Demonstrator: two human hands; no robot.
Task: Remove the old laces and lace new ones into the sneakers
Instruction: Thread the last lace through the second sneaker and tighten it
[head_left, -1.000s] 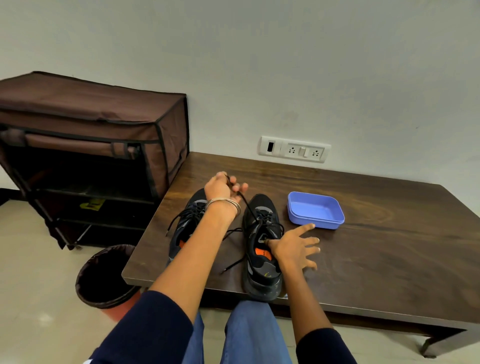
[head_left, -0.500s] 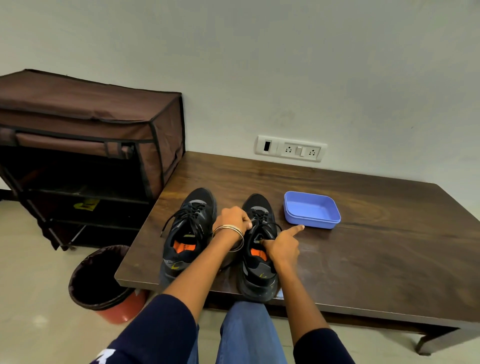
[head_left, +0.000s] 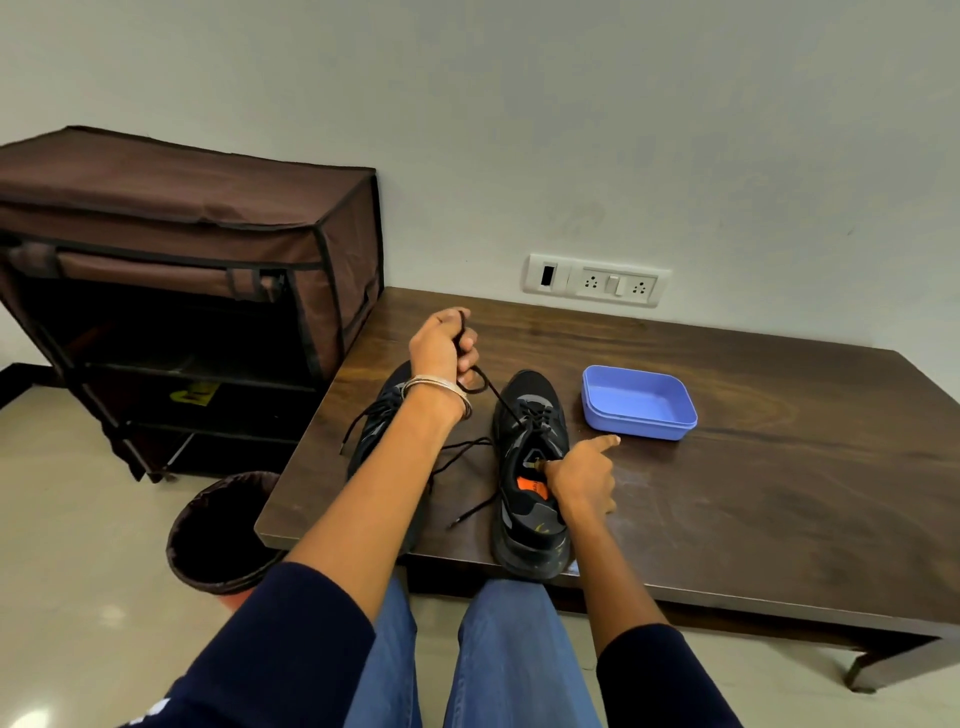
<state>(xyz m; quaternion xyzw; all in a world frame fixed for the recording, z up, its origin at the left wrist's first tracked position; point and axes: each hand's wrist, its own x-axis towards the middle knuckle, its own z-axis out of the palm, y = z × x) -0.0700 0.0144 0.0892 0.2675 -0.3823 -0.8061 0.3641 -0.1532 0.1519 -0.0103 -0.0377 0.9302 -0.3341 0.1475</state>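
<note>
My left hand (head_left: 441, 345) gripped the old lace (head_left: 498, 400), taut toward 11 o'clock from the right sneaker (head_left: 530, 467) on the desk (head_left: 753, 493). Right hand (head_left: 582, 480) pinched its tongue. Lace limp, thin; grip near eyelets.

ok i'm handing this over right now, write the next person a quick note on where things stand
Left hand grips the black lace, pulled taut up and away from the right sneaker.
Right hand steadies that sneaker at its collar, index finger pointing out.
Left sneaker sits beside it, still laced, ends loose. Blue tray is empty.
Done: right sneaker's old lace partly out.
Left: finish unlacing both, then lace new ones; no new laces in view.
</note>
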